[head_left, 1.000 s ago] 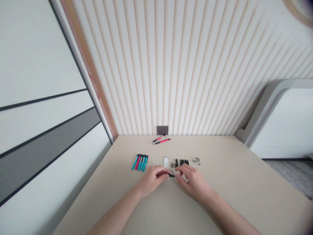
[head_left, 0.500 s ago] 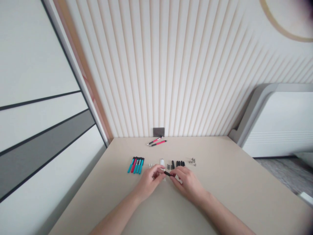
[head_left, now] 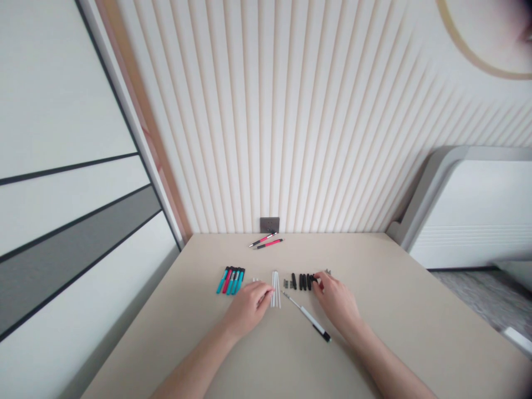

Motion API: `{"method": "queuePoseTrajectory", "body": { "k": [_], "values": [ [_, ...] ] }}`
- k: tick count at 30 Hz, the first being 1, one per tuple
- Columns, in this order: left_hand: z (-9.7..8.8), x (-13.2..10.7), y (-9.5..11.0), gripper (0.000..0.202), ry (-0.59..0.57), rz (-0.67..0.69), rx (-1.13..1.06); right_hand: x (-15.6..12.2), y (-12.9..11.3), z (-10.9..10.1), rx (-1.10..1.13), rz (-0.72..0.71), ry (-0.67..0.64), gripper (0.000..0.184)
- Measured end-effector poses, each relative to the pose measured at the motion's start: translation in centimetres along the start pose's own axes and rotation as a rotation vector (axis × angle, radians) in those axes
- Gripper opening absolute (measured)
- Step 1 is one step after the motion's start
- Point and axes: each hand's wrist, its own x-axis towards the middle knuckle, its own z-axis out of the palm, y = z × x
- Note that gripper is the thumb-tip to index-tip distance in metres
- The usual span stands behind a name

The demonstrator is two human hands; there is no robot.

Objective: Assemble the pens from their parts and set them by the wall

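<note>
My right hand [head_left: 336,302] reaches the far right end of a row of black pen parts [head_left: 302,281], its fingertips on or just past the last one. Small grey metal parts [head_left: 328,272] are partly hidden behind those fingers. My left hand [head_left: 248,308] rests loosely curled on the table, holding nothing I can see, beside a bunch of thin white tubes [head_left: 275,289]. Between my hands, a white pen with a black end [head_left: 310,317] lies diagonally on the table. Tiny dark pieces [head_left: 286,284] sit left of the black parts.
Several teal and pink pens [head_left: 230,280] lie side by side on the beige table [head_left: 374,321], with small white bits [head_left: 254,280] next to them. Two pink-and-black pens [head_left: 266,240] lie near the wall socket [head_left: 270,224]. A white cabinet [head_left: 469,216] stands beyond the right edge.
The pen held between my hands now lies on the table. My hands have parted, with the right hand moved away and to the right, over the black parts.
</note>
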Motion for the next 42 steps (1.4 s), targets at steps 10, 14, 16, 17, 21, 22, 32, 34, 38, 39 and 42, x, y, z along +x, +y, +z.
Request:
{"method": "queuePoseTrajectory", "body": {
  "k": [10, 14, 16, 17, 21, 22, 32, 34, 38, 39, 42],
  "values": [
    [-0.3, 0.0, 0.1, 0.024, -0.011, 0.001, 0.013, -0.1, 0.4, 0.0, -0.003, -0.027, 0.006, 0.025],
    [-0.3, 0.0, 0.1, 0.023, -0.013, 0.001, 0.010, -0.2, 0.5, 0.1, -0.015, -0.047, 0.008, 0.025],
    [-0.3, 0.0, 0.1, 0.023, -0.017, 0.003, 0.019, -0.2, 0.5, 0.1, -0.021, -0.052, 0.007, 0.026],
    [-0.3, 0.0, 0.0, 0.023, -0.019, 0.005, 0.025, -0.3, 0.5, 0.0, -0.024, -0.051, 0.003, 0.026],
    [-0.4, 0.0, 0.0, 0.024, -0.021, 0.004, 0.046, -0.3, 0.5, -0.1, -0.038, -0.043, -0.006, 0.027],
    [-0.4, 0.0, 0.0, 0.024, -0.023, 0.004, 0.051, -0.3, 0.5, -0.1, -0.042, -0.042, -0.006, 0.028],
    [-0.5, 0.0, 0.0, 0.024, -0.014, 0.018, 0.037, -0.1, 1.0, -0.1, 0.029, -0.053, -0.063, 0.030],
    [-0.5, 0.0, 0.0, 0.024, -0.014, 0.019, 0.040, -0.1, 1.0, -0.2, 0.050, -0.058, -0.067, 0.030],
    [-0.6, 0.0, 0.0, 0.024, -0.014, 0.024, 0.049, -0.2, 1.0, -0.3, 0.070, -0.066, -0.058, 0.031],
    [-0.6, 0.0, 0.0, 0.024, -0.018, 0.025, 0.052, -0.2, 1.0, -0.4, 0.066, -0.062, -0.057, 0.031],
    [-0.7, 0.0, 0.0, 0.024, -0.022, 0.024, 0.059, -0.3, 1.0, -0.5, 0.047, -0.063, -0.056, 0.032]
  ]
}}
